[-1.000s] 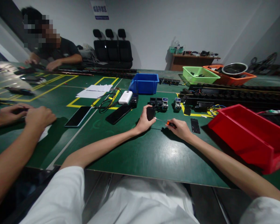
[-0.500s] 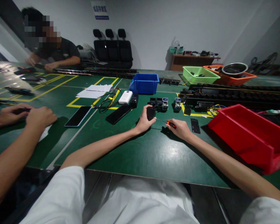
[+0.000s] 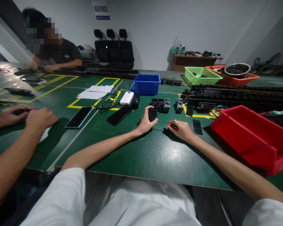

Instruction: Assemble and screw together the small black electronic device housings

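My left hand is closed around a small black box-shaped device, held just above the green table. In my right hand is a screwdriver with an orange and black handle. Its thin shaft points left, and the tip meets the device's near right side by my left thumb; the exact contact is too small to tell. Behind the device stand several small black and silver modules, with one more module a little to the right. A flat black panel lies right of my right hand.
A red bin stands at the right, a blue bin behind. Phones, a white power bank and cables lie left of centre. A co-worker's hands work at the left; another person sits across the table.
My hands, the device and the screwdriver look almost unmoved. Across the table, the other person has shifted slightly.
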A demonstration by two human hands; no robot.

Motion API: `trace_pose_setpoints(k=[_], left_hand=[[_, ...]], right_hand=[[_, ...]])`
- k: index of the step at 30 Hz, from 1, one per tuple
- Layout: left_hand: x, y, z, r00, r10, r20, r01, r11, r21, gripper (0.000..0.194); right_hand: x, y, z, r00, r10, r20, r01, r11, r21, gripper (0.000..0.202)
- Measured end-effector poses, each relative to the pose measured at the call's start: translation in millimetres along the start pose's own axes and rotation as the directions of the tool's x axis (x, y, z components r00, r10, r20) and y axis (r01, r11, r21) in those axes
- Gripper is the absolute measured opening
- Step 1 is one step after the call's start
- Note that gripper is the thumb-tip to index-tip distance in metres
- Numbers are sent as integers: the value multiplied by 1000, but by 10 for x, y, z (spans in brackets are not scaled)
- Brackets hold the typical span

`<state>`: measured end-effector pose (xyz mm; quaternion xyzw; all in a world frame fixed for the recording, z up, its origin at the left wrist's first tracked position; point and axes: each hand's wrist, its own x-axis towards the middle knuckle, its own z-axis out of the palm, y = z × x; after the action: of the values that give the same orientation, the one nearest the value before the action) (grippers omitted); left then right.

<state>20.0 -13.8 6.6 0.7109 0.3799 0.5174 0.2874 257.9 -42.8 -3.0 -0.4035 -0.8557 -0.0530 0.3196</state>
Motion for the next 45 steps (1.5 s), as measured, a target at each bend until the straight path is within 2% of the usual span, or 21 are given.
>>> trace_pose_setpoints(k=[16,24,38,45], left_hand=[[-5,2,2,1000,-9,8,9,1000,-19,60],[-7,7,-2,1000,-17,16,17,1000,-11,60],[0,-4,-1,1000,-13,-1,13,1000,7,60],[-1,9,-2,1000,-22,13,22,1000,-19,60]], right_hand=[[3,-26,-1,1000,1,-25,-1,1000,0,19],[1,-27,-31,996,-56,-69,56,998,1,16],[1,-11,-38,995,-57,-82,61,997,45,11],[18,-63,-50,996,-33,-79,37,998,49,16]])
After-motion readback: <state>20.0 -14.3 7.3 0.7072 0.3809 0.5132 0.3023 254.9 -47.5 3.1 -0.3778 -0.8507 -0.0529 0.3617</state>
